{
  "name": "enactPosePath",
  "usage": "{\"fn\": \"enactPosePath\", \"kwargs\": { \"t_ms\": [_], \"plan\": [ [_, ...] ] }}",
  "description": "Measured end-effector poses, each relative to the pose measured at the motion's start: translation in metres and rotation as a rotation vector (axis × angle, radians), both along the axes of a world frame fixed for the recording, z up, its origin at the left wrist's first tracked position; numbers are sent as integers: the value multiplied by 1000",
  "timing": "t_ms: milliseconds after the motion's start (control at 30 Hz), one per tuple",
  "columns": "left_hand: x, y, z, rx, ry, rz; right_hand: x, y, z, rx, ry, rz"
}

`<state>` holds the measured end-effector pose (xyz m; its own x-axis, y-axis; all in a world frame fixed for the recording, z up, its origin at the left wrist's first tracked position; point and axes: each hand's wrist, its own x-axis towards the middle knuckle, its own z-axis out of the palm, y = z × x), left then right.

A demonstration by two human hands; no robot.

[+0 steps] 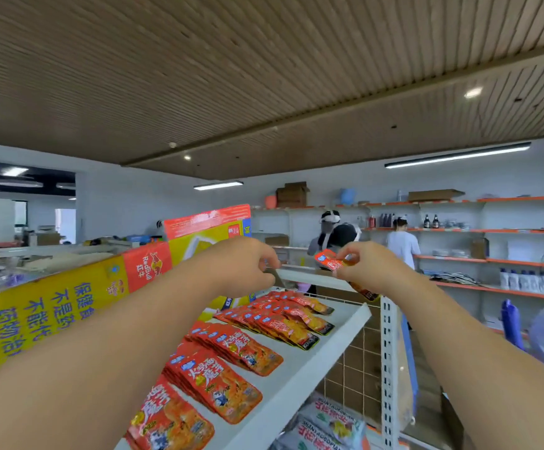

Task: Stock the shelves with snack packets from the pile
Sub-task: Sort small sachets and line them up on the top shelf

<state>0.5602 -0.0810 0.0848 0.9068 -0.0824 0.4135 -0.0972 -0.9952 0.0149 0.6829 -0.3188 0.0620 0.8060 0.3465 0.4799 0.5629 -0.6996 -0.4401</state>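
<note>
Head view shows the white shelf (329, 349), tilted, with packet rows (231, 381) lying flat on it (red ones, overlapping like tiles). Above its far end the left hand (248, 267) has curled fingers; I cannot tell if it holds something. The right hand (366, 271), near it, pinches one red packet (329, 258) between thumb and fingers, the packet pointing toward the left hand.
</note>
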Motion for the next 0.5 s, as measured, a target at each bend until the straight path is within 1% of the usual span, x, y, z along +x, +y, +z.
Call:
{"fn": "enactPosePath", "kwargs": {
  "t_ms": [167, 267, 500],
  "plan": [
    [41, -7, -11, -104, 21, 24, 67, 7, -14, -15, 35, 40],
    [65, -10, -17, -180, 18, 92, 113, 17, -27, -42, 56, 112],
    [130, -22, -51, -388, -66, 248, 201, 36, -62, -71, 123, 260]
  ]
}}
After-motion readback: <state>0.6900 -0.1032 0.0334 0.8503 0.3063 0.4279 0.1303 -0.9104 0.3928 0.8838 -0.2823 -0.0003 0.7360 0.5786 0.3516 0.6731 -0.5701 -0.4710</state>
